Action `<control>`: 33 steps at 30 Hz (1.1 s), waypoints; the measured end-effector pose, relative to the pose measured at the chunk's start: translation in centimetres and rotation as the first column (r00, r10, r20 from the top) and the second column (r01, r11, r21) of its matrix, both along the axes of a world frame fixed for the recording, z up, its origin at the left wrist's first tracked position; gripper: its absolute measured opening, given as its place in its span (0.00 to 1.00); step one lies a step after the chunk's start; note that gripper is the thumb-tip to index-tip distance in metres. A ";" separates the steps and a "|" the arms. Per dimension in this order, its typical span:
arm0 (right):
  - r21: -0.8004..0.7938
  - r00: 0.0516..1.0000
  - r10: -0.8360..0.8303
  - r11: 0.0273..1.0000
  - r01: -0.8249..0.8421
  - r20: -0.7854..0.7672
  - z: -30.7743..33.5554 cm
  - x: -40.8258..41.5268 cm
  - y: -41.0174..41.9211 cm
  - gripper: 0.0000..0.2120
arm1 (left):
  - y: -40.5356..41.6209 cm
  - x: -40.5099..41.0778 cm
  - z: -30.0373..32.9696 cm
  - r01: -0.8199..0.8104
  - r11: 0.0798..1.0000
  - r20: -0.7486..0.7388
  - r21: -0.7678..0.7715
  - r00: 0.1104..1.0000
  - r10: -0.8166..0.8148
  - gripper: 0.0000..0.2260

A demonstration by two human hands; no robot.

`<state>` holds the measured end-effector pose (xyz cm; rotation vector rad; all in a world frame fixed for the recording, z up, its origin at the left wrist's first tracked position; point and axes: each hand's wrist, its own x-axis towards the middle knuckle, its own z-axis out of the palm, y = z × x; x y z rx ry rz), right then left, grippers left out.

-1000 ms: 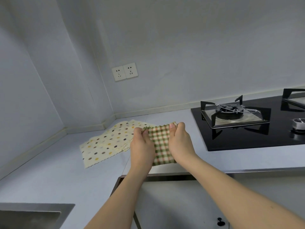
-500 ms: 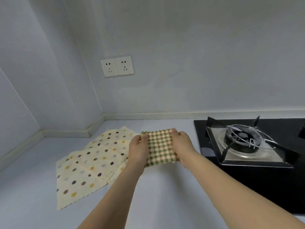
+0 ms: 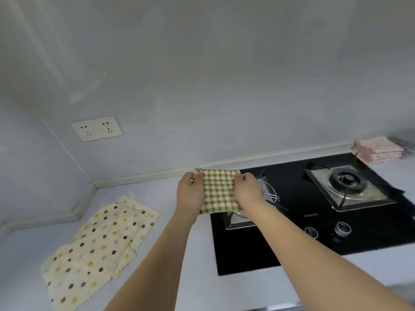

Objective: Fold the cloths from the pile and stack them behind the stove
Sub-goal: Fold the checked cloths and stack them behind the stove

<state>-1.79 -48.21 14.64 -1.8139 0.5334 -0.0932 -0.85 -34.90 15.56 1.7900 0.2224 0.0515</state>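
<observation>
Checked cloth (image 3: 219, 191), folded, pinched at both sides by left hand (image 3: 189, 191) and right hand (image 3: 247, 188); dotted cloths (image 3: 98, 248) at eight o'clock, stove (image 3: 314, 212) at three.

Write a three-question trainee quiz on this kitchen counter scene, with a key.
1. True or false: both hands grip the folded checked cloth.
2. Which pattern do the unfolded cloths on the counter show? A stripes, B dots, C flowers.
3. Fill in: the stack of folded pink cloths lies behind the ____.

Key
1. True: the left hand and the right hand hold its side edges.
2. B.
3. Stove, against the wall.
</observation>
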 end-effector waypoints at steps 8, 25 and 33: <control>0.025 0.997 -0.057 0.998 0.056 0.045 1.3 -0.1 -16.3 0.15 | -16.2 1.4 0.5 0.074 0.996 0.009 0.049 0.997 -0.075 0.14; -0.099 0.980 -0.199 0.975 0.200 0.029 -1.2 2.4 -47.8 0.14 | -47.9 5.9 -2.0 0.276 0.957 -0.077 0.090 0.960 -0.270 0.14; -0.064 0.981 -0.188 0.981 0.186 -0.043 -1.2 2.8 -65.6 0.14 | -64.4 6.6 -2.1 0.329 0.943 -0.203 0.049 0.928 -0.313 0.11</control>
